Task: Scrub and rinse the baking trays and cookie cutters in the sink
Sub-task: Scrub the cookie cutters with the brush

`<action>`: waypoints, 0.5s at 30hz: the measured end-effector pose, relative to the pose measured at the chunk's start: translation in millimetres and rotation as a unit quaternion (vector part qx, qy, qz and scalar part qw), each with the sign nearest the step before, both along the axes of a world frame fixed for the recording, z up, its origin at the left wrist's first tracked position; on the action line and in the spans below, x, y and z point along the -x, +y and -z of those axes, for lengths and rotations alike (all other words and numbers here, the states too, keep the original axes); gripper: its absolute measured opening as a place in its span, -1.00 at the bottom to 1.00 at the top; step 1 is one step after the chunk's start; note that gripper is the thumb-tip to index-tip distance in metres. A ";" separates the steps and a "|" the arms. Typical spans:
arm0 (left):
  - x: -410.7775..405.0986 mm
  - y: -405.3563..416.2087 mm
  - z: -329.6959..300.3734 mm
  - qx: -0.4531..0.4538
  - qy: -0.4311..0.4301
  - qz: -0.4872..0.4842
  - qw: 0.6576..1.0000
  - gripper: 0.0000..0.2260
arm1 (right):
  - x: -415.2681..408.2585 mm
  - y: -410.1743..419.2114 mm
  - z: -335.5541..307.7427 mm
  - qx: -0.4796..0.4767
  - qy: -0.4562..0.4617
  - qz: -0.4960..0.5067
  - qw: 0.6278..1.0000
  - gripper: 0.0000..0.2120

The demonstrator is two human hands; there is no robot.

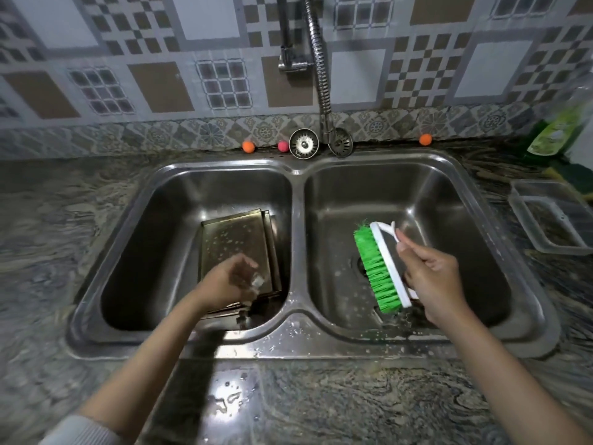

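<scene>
Two trays [237, 242] lie stacked in the sink's [296, 191] left basin; your left hand [229, 281] pinches something small and blurred over them, while your right hand [431, 277] grips the brush [378, 268] above the right basin.

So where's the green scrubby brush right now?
In the head view, the green scrub brush is held up by the right hand over the sink's right basin, just above the drain, bristles facing left.

Single head-worn wide-angle view, looking forward and steeply down from close above a double-basin sink [298, 200]. Tiled wall [160, 59] at 12 o'clock, countertop [321, 403] at 6 o'clock. Forearms enter from the lower corners. No second view.
</scene>
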State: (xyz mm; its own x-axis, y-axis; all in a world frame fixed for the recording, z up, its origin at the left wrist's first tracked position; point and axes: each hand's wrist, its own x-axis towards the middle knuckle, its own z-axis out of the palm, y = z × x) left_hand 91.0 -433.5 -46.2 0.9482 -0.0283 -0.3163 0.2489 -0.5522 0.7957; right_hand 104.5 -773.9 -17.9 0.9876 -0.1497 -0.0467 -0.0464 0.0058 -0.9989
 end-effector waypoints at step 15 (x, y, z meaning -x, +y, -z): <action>-18.9 28.8 50.3 -0.087 -0.002 0.176 0.981 -0.56 | 34.7 22.6 10.5 0.041 0.006 0.068 0.997 -0.72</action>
State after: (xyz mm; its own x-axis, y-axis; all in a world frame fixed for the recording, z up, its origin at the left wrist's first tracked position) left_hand 109.9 -404.7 -96.6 0.8906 -0.3002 -0.3416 0.0153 -0.7309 0.6823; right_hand 69.8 -751.3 -28.4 0.9573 -0.2862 -0.0406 -0.0628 -0.0686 -0.9957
